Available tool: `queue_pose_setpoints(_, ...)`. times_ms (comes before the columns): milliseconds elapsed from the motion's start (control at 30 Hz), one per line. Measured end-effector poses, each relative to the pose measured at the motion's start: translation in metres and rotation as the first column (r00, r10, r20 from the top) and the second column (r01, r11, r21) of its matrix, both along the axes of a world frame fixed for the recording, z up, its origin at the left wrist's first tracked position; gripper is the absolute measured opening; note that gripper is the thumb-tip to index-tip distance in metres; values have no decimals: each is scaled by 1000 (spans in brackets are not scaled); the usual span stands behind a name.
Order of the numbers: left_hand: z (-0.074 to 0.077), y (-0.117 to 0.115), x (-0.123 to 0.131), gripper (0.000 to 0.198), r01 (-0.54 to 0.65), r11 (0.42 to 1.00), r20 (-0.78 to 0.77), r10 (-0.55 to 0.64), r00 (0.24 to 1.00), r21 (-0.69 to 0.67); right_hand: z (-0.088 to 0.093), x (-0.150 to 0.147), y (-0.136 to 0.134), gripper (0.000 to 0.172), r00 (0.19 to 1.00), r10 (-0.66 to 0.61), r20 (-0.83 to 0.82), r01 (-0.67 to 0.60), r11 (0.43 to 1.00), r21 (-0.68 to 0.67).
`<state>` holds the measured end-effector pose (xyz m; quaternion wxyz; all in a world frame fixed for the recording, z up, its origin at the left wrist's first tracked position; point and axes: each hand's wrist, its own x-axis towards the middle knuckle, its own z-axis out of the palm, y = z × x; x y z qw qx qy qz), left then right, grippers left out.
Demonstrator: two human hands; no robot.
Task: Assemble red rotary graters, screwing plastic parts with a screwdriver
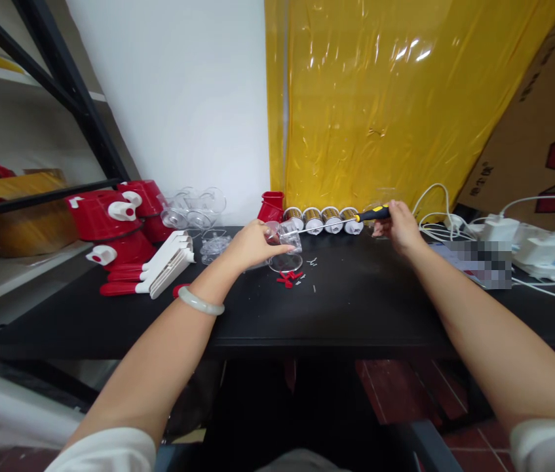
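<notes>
Head view: left hand (251, 245) grips clear plastic piece (295, 243), frame centre; right hand (402, 226) holds screwdriver (373, 213), right of centre, far end hard to make out against plastic. Red housings (91, 219), left: insides hidden. Cardboard (516, 124), upper right, cut off.

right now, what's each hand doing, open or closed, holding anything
Left hand: closed, holding a clear plastic piece.
Right hand: closed, holding a screwdriver by its black-and-yellow handle.
</notes>
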<state>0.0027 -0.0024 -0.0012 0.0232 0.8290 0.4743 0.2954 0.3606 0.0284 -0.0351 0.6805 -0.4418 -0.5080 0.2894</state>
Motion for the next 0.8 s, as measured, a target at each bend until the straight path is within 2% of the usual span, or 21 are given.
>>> queue_pose_setpoints(267,-1,2,-1,48,-2,1000,-12,3,1000,16,3,0,-6,32,994,103,-29,-104,995,-11)
queue_pose_setpoints(400,-1,2,-1,49,5,1000,-6,-5,1000,11,6,0,-9,32,993,115,-25,-116,992,-45)
queue_pose_setpoints(600,-1,2,-1,49,7,1000,1,-7,1000,3,8,-1,-8,39,997,52,55,-58,992,110)
queue_pose_setpoints(800,0,1,-1,48,12,1000,-9,-12,1000,4,11,0,-11,47,989,-8,148,-3,997,73)
